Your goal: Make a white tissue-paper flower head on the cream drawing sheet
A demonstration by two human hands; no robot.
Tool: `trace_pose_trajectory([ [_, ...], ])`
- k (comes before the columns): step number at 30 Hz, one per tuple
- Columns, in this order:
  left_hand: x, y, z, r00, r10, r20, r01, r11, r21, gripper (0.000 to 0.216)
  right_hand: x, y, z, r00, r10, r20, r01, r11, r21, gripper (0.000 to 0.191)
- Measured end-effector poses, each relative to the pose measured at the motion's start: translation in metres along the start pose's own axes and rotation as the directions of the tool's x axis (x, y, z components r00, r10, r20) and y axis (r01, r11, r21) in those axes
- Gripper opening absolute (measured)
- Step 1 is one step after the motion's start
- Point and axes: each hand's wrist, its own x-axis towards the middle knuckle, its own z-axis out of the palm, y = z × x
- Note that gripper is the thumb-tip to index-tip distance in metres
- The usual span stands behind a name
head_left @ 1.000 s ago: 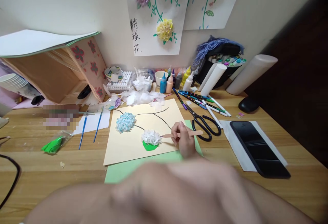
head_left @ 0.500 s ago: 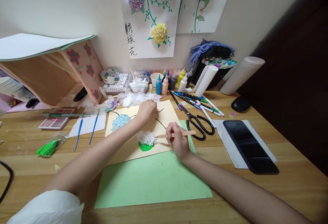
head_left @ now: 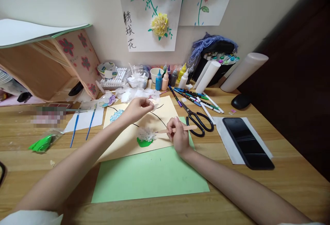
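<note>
My left hand point(head_left: 139, 110) is above the upper part of the cream sheet point(head_left: 123, 151), thumb and fingertips pinched on a small translucent white paper piece point(head_left: 155, 104). In my right hand point(head_left: 178, 136) is a flat wooden craft stick point(head_left: 189, 127), held like a pen. Its tip reaches the right side of a white paper flower point(head_left: 146, 134), which sits over a green patch point(head_left: 144, 143) on the sheet. A blue paper flower point(head_left: 116, 115) at upper left is partly covered by my left forearm. Dark curved lines run across the sheet.
Under the cream sheet lies green paper point(head_left: 152, 180). Black-handled scissors point(head_left: 197, 120), markers point(head_left: 199, 98) and a phone point(head_left: 247, 142) are to the right. Behind are white paper scraps point(head_left: 129, 94) and small paint bottles point(head_left: 165, 80). Two blue brushes point(head_left: 74, 128) lie left.
My left hand has risen from near the paper scraps and turned, showing a white piece in its pinch. My right hand keeps the stick at the white flower. The view has shifted slightly.
</note>
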Motion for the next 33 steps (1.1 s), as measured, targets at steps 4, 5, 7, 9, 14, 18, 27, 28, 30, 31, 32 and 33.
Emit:
trace_pose_trajectory([
  [4,-0.051,0.013,-0.004,0.991,-0.056,0.124,0.085,0.966,-0.244,0.016,0.001,0.002,-0.002,1.0,-0.003,-0.003,0.003,0.998,-0.068,0.053],
  [5,-0.064,0.014,-0.001,0.985,-0.068,0.159,0.115,0.945,-0.307,0.014,0.001,0.003,-0.002,1.0,-0.007,0.001,0.007,0.995,-0.097,0.054],
  [7,-0.087,0.014,0.006,0.977,-0.086,0.197,0.145,0.94,-0.309,0.01,0.0,0.004,-0.002,1.0,-0.007,0.012,0.008,0.988,-0.153,0.054],
  [9,-0.104,0.012,0.016,0.978,-0.097,0.184,0.143,0.957,-0.252,0.008,0.0,0.004,-0.002,1.0,0.006,0.028,-0.001,0.984,-0.18,0.055],
  [14,-0.12,0.003,0.037,0.977,-0.127,0.172,0.152,0.978,-0.141,0.009,-0.001,0.001,0.0,0.998,0.037,0.053,-0.028,0.984,-0.175,0.055],
  [18,-0.12,0.004,0.046,0.994,-0.091,0.056,0.095,0.993,-0.074,0.005,-0.001,0.0,0.0,0.997,0.034,0.075,-0.021,0.987,-0.162,0.053],
  [27,-0.115,-0.003,0.056,0.992,-0.01,-0.123,0.023,0.994,0.106,0.005,-0.002,-0.001,0.0,0.995,-0.032,0.098,0.049,0.985,-0.168,0.05],
  [28,-0.114,-0.004,0.056,0.991,0.006,-0.131,0.009,0.993,0.12,0.005,-0.003,-0.002,-0.001,0.995,-0.053,0.09,0.067,0.984,-0.166,0.049],
  [30,-0.113,-0.005,0.057,0.989,0.034,-0.145,-0.012,0.988,0.153,0.005,-0.007,-0.003,-0.002,0.991,-0.113,0.067,0.123,0.977,-0.177,0.05],
  [31,-0.113,-0.005,0.057,0.988,0.042,-0.15,-0.016,0.985,0.173,0.005,-0.009,-0.003,-0.003,0.986,-0.152,0.062,0.161,0.968,-0.191,0.051],
  [32,-0.112,-0.005,0.057,0.987,0.047,-0.156,-0.017,0.981,0.194,0.006,-0.011,-0.003,-0.003,0.978,-0.195,0.069,0.205,0.956,-0.209,0.053],
  [33,-0.112,-0.006,0.057,0.985,0.051,-0.163,-0.015,0.977,0.215,0.006,-0.013,-0.003,-0.004,0.967,-0.238,0.087,0.252,0.941,-0.227,0.054],
])
